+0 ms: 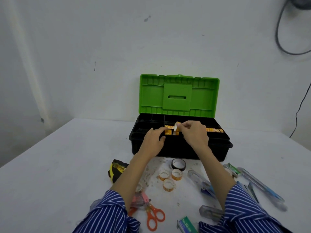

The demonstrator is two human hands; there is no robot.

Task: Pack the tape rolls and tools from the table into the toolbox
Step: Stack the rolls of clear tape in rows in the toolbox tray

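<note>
Reaching over the open toolbox (180, 145), the left hand (154, 140) rested its fingers on an orange tape roll (168, 132) in the tray; the right hand (195, 133) pinched another small roll (177, 126). Three rolls (169, 179) remained on the table (67, 165).

We see the toolbox (180, 145) toward the table's (50, 174) far edge, tape rolls (170, 179) before it, scissors (154, 216) at the near edge, knives (262, 185) rightward, perhaps a tape measure (117, 169) leftward.
</note>
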